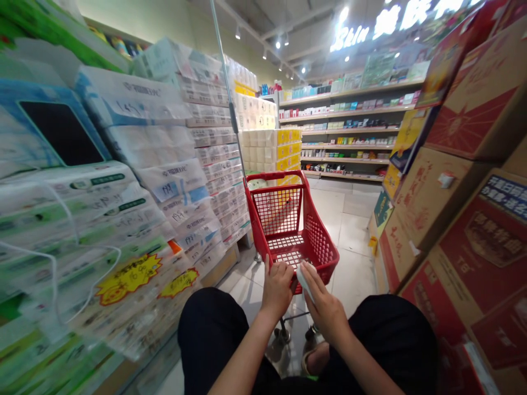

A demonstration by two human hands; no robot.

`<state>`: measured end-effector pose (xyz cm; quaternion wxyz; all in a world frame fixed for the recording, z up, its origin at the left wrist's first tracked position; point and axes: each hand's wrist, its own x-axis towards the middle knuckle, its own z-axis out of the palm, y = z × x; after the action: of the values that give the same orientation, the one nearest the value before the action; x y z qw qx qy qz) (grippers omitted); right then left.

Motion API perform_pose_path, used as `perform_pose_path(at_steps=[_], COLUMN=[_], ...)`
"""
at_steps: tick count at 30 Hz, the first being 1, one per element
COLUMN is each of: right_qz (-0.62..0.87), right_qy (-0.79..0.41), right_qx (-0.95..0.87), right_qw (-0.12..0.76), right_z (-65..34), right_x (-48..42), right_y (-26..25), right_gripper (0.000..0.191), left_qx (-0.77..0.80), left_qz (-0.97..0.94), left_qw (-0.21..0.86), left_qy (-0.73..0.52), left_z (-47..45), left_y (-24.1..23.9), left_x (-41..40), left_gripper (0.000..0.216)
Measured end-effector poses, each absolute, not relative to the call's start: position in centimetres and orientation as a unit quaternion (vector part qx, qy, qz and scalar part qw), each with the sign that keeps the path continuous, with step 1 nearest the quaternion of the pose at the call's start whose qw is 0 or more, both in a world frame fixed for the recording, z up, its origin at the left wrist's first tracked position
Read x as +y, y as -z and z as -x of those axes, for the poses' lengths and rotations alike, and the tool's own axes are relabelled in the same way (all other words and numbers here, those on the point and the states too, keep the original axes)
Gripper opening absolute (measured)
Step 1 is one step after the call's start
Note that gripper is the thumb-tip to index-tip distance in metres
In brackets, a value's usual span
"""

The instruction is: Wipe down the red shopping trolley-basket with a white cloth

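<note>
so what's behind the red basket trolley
Behind the red basket trolley: stacked yellow-and-white tissue packs, tiled floor and, farther back, stocked shelves. The trolley hides part of the stack's base from view.

The left hand (280, 282) grips the near rim of a red shopping cart (320, 236), while the right hand (327, 307), just beside it, presses a white cloth (306, 278) against the same rim. Wrapped paper packs (164, 181) stand in high stacks on the left, with a dark-screened phone (61, 133) and a white cable (55, 274) among the near ones. Cardboard boxes (428, 192) are piled on the right, and far beyond the cart, shelves (349, 131) carry rows of small goods.
</note>
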<state>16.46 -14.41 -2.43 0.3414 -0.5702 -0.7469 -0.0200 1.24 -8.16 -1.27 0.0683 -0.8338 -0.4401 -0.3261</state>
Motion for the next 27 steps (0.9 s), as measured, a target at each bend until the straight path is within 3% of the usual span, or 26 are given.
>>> perform_pose_path(at_steps=[4,10,15,20,27], right_qz=[0.565,0.638,0.618,0.564,0.586], right_qy=[0.043,0.057,0.025,-0.024,0.057], right_qx=[-0.762,-0.681,-0.677,-0.742,-0.742], right_qw=[0.313,0.355,0.399,0.363,0.32], right_z=[-18.7,-23.9,-20.8,-16.3,-21.5], right_x=[-14.4,-14.1,-14.0,-14.6,-14.4], right_y=[2.0,1.5,2.4,2.6,1.4], right_gripper=[0.062,0.06,0.06,0.064,0.062], left_qx=[-0.437,-0.443,-0.454,-0.453,-0.445], left_qz=[0.838,0.838,0.83,0.829,0.833], left_qw=[0.074,0.08,0.091,0.104,0.117], left_qy=[0.319,0.308,0.312,0.31,0.306], left_z=[-0.6,-1.1,-2.2,-2.2,-1.6], left_y=[1.4,1.5,1.4,1.4,1.4], left_x=[-8.1,-8.3,-8.7,-8.8,-8.7], left_gripper=[0.012,0.017,0.016,0.01,0.015])
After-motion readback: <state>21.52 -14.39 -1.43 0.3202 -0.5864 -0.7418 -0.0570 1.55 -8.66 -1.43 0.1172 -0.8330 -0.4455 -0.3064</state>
